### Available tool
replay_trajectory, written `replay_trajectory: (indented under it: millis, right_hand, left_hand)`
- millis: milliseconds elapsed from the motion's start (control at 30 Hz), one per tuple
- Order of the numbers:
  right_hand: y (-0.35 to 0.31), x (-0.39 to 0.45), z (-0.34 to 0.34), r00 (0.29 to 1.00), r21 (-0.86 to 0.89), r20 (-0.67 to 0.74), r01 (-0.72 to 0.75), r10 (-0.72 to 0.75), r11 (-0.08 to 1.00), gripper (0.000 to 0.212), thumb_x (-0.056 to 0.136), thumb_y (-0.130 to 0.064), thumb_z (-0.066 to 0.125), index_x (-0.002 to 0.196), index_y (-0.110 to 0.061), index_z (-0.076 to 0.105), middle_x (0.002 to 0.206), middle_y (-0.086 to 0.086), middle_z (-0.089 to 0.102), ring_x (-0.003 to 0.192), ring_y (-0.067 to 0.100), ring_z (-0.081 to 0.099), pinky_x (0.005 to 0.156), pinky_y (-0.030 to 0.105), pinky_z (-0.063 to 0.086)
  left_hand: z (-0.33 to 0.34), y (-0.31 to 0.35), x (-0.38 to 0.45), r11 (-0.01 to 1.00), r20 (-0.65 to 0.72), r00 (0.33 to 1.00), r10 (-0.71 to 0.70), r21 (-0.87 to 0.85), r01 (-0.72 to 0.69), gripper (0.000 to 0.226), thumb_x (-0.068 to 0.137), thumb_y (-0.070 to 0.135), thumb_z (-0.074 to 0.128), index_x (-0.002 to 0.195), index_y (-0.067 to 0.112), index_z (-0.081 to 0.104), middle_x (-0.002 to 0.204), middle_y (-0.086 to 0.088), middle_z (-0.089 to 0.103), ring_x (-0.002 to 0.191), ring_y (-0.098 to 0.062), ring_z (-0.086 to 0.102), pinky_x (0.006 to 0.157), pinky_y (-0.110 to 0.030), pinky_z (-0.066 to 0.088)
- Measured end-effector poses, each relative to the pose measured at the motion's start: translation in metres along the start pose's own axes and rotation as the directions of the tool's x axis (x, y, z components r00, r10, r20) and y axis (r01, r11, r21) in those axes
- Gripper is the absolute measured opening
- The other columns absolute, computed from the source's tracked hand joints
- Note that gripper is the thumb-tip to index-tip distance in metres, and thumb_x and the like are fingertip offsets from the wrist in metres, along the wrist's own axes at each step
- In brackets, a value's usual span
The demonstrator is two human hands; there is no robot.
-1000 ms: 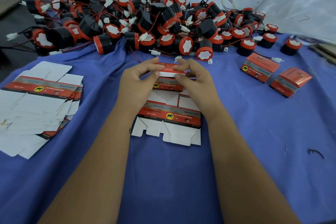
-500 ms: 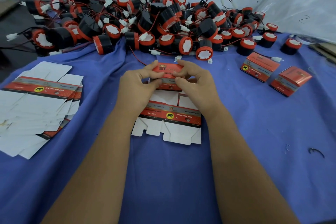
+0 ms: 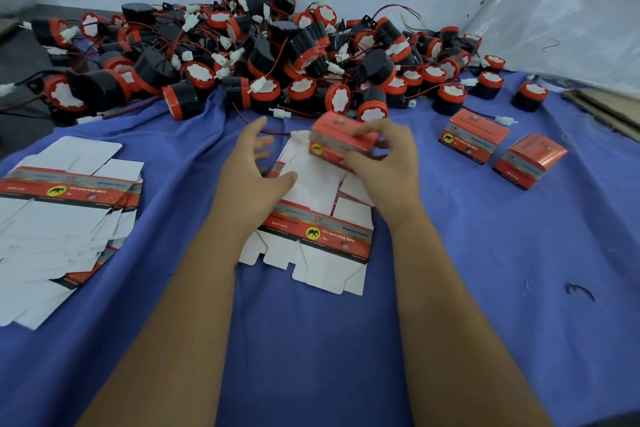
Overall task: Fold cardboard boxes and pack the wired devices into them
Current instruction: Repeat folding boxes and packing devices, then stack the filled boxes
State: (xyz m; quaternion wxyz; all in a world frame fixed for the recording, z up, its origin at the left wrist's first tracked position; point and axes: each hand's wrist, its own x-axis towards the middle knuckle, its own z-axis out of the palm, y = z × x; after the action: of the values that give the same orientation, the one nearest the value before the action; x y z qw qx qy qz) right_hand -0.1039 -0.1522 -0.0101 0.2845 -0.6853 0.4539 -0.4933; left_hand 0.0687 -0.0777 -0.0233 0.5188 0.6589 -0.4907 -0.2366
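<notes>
The right hand (image 3: 384, 166) is gripping a folded red box (image 3: 341, 140), with the thumb lying along the box's near side and the curled fingers (image 3: 375, 128) wrapping over its top and far edge. The box is sitting tilted, lifted just above the flat cardboard below it, and it is lying right of the left hand (image 3: 252, 177), apart from it. The left hand is holding nothing: its fingers are spreading loosely, half open, with the index finger pointing toward the far pile and the thumb reaching right, its tip resting on or just over the white panel of the flat box blanks (image 3: 311, 232) underneath.

Those blanks are lying in the middle of the blue cloth (image 3: 485, 288), printed red band facing near, white flaps spreading at the near edge. To the left, a larger stack of unfolded blanks (image 3: 59, 215) is fanning out on the cloth. To the right, two finished boxes (image 3: 502, 146) are standing side by side, well apart from the hands. Along the far side, a heap of black-and-red wired devices (image 3: 277, 55) is sprawling across the table, red and black leads with white plugs trailing out of it; one lead is running toward the left hand's fingertips. A wrinkled clear plastic sheet (image 3: 571, 17) is hanging at the far right.
</notes>
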Motion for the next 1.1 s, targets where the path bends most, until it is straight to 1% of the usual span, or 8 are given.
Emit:
replay_trajectory:
  millis: [133,267,433,533,633,833,967,1100]
  right_hand:
    - [0.013,0.01,-0.021,0.887,-0.02,-0.371,-0.302,0.274,0.953,0.026,0.081,-0.019,0.074,0.101,-0.032,0.064,0.119,-0.001,0.043,0.111,0.017,0.041,0.086,0.033,0.049]
    - [0.015,0.011,-0.025,0.788,-0.14,-0.502,-0.479,0.355,0.866,0.041,0.085,-0.012,0.061,0.125,-0.018,0.056,0.147,0.007,0.028,0.129,0.027,0.03,0.095,0.037,0.041]
    - [0.003,0.004,-0.007,0.952,-0.375,-0.21,-0.287,0.221,0.881,0.017,0.092,-0.017,0.046,0.078,-0.017,0.055,0.071,-0.001,0.054,0.061,0.018,0.045,0.053,0.03,0.031]
    - [-0.002,-0.005,0.01,0.983,-0.532,0.031,-0.137,0.181,0.836,0.021,0.095,-0.022,0.047,0.09,-0.009,0.062,0.081,0.005,0.062,0.073,0.025,0.052,0.06,0.037,0.042]
    - [-0.006,-0.007,0.015,0.99,-0.407,0.038,-0.106,0.133,0.907,0.018,0.096,-0.024,0.048,0.101,-0.016,0.064,0.081,-0.001,0.061,0.074,0.02,0.054,0.063,0.035,0.044]
    - [-0.004,-0.008,0.019,0.975,-0.382,0.184,-0.045,0.123,0.923,0.022,0.097,-0.032,0.05,0.089,-0.019,0.066,0.087,-0.006,0.063,0.076,0.012,0.053,0.06,0.024,0.042]
    - [-0.011,-0.01,0.02,0.965,-0.141,0.184,-0.16,0.185,0.977,0.04,0.102,-0.038,0.044,0.094,-0.005,0.064,0.091,0.008,0.065,0.083,0.022,0.057,0.073,0.041,0.047]
    - [-0.015,-0.008,0.018,0.927,0.158,0.314,-0.263,0.204,0.952,0.019,0.098,-0.024,0.057,0.089,-0.01,0.066,0.079,-0.009,0.071,0.074,-0.001,0.064,0.063,0.019,0.05]
  left_hand:
    - [0.002,-0.002,0.001,0.991,0.03,1.0,-0.002,0.131,-0.002,0.064,0.087,0.017,0.073,0.141,0.036,0.043,0.117,0.019,0.055,0.101,-0.002,0.052,0.065,-0.002,0.036]
    - [0.003,-0.002,0.0,0.976,0.013,1.0,0.001,0.219,-0.003,0.058,0.087,0.031,0.071,0.137,0.038,0.045,0.116,0.014,0.062,0.105,-0.006,0.054,0.071,-0.015,0.041]
    - [0.002,0.002,0.0,0.842,0.068,0.998,0.019,0.537,-0.053,0.085,0.073,0.059,0.075,0.145,0.036,0.037,0.128,0.006,0.059,0.125,-0.027,0.044,0.098,-0.044,0.038]
    - [0.002,-0.001,0.001,0.844,-0.035,0.999,0.027,0.537,-0.004,0.071,0.081,0.049,0.072,0.142,0.026,0.045,0.13,-0.006,0.058,0.124,-0.032,0.047,0.099,-0.045,0.041]
    - [-0.003,-0.005,0.003,0.837,-0.193,0.981,0.012,0.539,0.096,0.053,0.089,0.036,0.068,0.137,0.02,0.05,0.131,-0.013,0.055,0.12,-0.034,0.051,0.087,-0.042,0.043]
    - [-0.009,0.0,0.004,0.999,-0.399,0.917,0.011,0.04,0.005,0.03,0.094,0.004,0.058,0.115,0.026,0.059,0.111,0.004,0.063,0.085,0.003,0.059,0.072,-0.014,0.047]
    - [-0.015,0.002,0.013,0.904,-0.5,0.832,-0.24,-0.427,0.004,0.027,0.095,0.005,0.059,0.11,0.027,0.059,0.096,0.012,0.068,0.08,0.001,0.065,0.067,-0.014,0.051]
    - [-0.016,0.002,0.014,0.847,-0.536,0.786,-0.309,-0.531,-0.03,0.024,0.097,0.009,0.06,0.109,0.03,0.056,0.1,0.012,0.068,0.079,0.002,0.067,0.064,-0.013,0.05]
